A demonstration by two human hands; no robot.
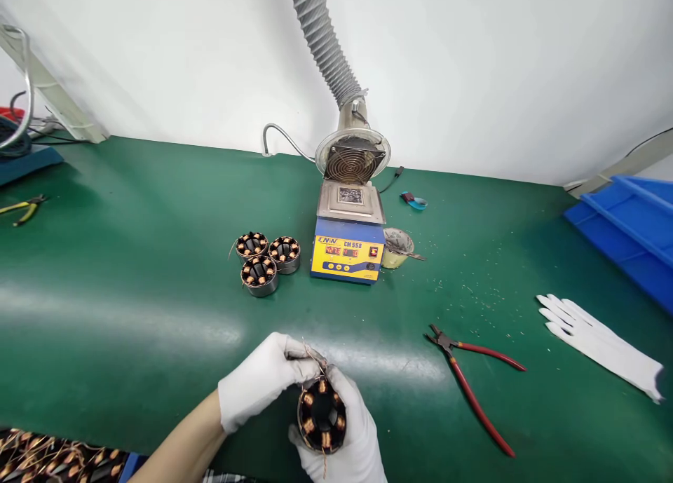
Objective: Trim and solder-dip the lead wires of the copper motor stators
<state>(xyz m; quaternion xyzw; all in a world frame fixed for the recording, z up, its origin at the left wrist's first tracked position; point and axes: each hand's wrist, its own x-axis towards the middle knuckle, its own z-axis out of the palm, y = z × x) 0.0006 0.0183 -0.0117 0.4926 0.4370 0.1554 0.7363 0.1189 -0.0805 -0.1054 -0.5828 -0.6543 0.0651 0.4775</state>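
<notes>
My right hand [353, 432], in a white glove, is wrapped around a motor stator [309, 424] with copper coils and a black core. The open face of the stator points up toward me. At its far edge, my gloved left hand [270, 379] pinches thin copper wire [314, 355] that rises from the rim. The right thumb presses close beside the left fingertips there. Another wire end [324, 462] hangs from the near side. Beyond my hands, three similar stators [260, 278] stand together on the green table [158, 273].
Behind the stators is a blue-and-yellow solder pot [347, 259] under a fume duct [329, 48], with a tape roll [397, 248] beside it. Red-handled pliers [463, 371], a white glove [599, 343] and a blue bin [631, 223] lie right. A stator-filled crate [57, 458] sits lower left.
</notes>
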